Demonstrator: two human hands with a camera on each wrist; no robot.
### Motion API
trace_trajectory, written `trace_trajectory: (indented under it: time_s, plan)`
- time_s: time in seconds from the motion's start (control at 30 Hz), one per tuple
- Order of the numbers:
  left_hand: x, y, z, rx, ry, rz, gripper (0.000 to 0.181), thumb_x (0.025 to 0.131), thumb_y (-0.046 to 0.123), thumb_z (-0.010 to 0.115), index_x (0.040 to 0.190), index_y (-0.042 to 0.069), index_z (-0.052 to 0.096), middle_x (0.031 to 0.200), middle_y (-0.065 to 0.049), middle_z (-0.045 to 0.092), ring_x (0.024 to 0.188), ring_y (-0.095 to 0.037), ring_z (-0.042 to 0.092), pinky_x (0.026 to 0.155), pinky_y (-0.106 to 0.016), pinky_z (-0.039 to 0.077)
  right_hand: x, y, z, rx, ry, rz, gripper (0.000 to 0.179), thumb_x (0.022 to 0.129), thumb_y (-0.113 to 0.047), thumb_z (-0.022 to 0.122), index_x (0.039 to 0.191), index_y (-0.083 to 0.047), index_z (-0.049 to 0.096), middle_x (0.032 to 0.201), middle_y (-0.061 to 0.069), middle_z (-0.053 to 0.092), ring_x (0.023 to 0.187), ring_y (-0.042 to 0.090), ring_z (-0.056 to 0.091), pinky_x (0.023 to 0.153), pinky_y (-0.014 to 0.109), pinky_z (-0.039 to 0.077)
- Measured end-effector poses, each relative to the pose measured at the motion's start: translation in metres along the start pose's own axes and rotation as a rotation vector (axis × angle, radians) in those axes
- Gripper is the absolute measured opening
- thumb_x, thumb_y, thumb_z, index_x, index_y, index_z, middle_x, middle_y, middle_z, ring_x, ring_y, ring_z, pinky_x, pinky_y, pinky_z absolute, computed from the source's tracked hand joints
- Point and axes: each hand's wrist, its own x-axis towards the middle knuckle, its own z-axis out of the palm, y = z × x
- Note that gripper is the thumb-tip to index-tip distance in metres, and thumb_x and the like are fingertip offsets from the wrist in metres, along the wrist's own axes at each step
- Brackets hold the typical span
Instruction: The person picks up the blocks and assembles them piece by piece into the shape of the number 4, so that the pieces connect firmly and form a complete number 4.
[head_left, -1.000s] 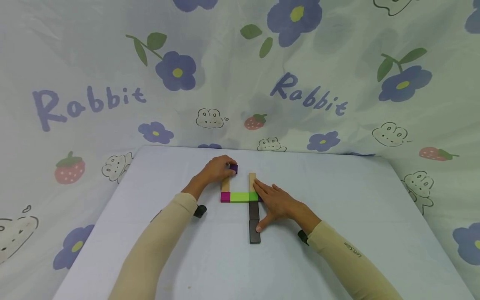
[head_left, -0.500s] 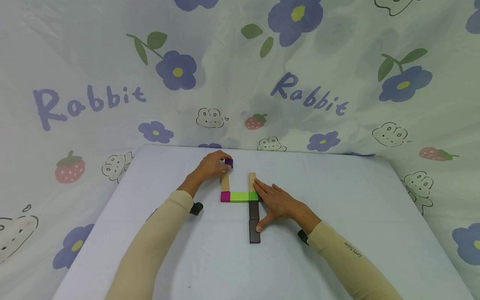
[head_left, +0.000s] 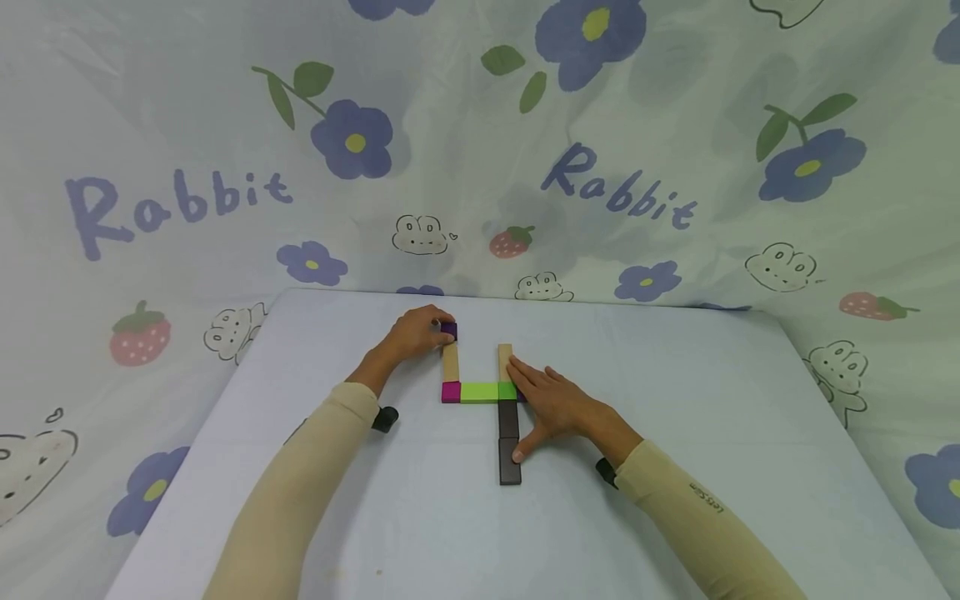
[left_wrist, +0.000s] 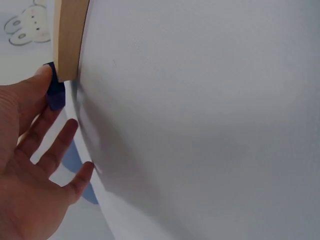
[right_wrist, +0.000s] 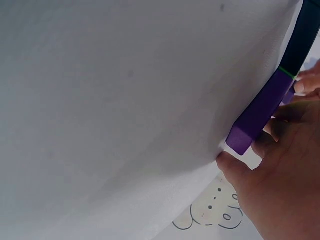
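Note:
In the head view my left hand [head_left: 411, 335] pinches a small dark purple block [head_left: 450, 331] between thumb and fingers. The block sits right at the far end of a plain wooden block [head_left: 450, 364]; in the left wrist view the purple block [left_wrist: 56, 97] meets that end. Toward me follow a magenta block [head_left: 451, 392] and a lime green bar [head_left: 480, 392]. My right hand [head_left: 561, 411] rests with spread fingers beside the right column, its thumb on the nearest dark brown block [head_left: 510, 462]. A longer purple block [right_wrist: 257, 117] lies partly hidden by that hand.
The right column also has a second wooden block [head_left: 505, 357], a green square [head_left: 507, 391] and another dark brown block [head_left: 508, 419]. A white cloth covers the table [head_left: 420, 517]. Behind it hangs a printed curtain [head_left: 465, 150] with flowers and rabbits.
My left hand has carried the purple block leftward, from the gap beside the left wooden block to its far end. The right hand has stayed where it was.

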Motion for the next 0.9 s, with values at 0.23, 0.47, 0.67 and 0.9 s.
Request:
trace_trajectory:
  time_s: [0.23,0.47,0.67,0.9]
  plan:
    - [0.001,0.0,0.001,0.013,-0.019,0.014,0.042,0.096,0.025,0.071,0.135,0.008,0.065,0.131,-0.013,0.063,0.122,-0.032,0.055,0.107,-0.053,0.039,-0.001,0.001,0.0,-0.005,0.004,-0.01,0.148,0.058,-0.083,0.077,0.163,-0.009,0.003,0.17,0.006,-0.001,0.155,0.023,0.01,0.122,0.049,0.013]
    - [-0.004,-0.003,0.001,0.003,-0.017,0.007,0.039,0.1,0.024,0.065,0.136,0.008,0.064,0.136,-0.015,0.061,0.128,-0.034,0.053,0.111,-0.053,0.037,-0.002,-0.001,0.0,0.013,0.006,-0.008,0.147,0.059,-0.081,0.078,0.163,-0.008,0.004,0.17,0.006,-0.001,0.155,0.023,0.011,0.122,0.049,0.013]
    - [-0.018,-0.01,0.002,0.127,-0.013,0.088,0.045,0.101,0.028,0.06,0.142,0.009,0.059,0.147,-0.014,0.054,0.138,-0.038,0.044,0.113,-0.061,0.031,-0.002,-0.001,0.0,0.006,0.007,-0.013,0.147,0.059,-0.082,0.077,0.163,-0.008,0.004,0.17,0.006,0.0,0.155,0.023,0.011,0.122,0.049,0.013]
    - [-0.04,-0.009,0.005,0.227,-0.086,0.143,0.084,0.092,0.059,0.062,0.156,0.009,0.04,0.161,-0.009,0.036,0.15,-0.036,0.026,0.114,-0.066,0.022,-0.002,0.001,0.0,-0.001,0.002,-0.01,0.148,0.059,-0.082,0.077,0.163,-0.008,0.003,0.17,0.006,-0.001,0.155,0.023,0.01,0.122,0.049,0.013]
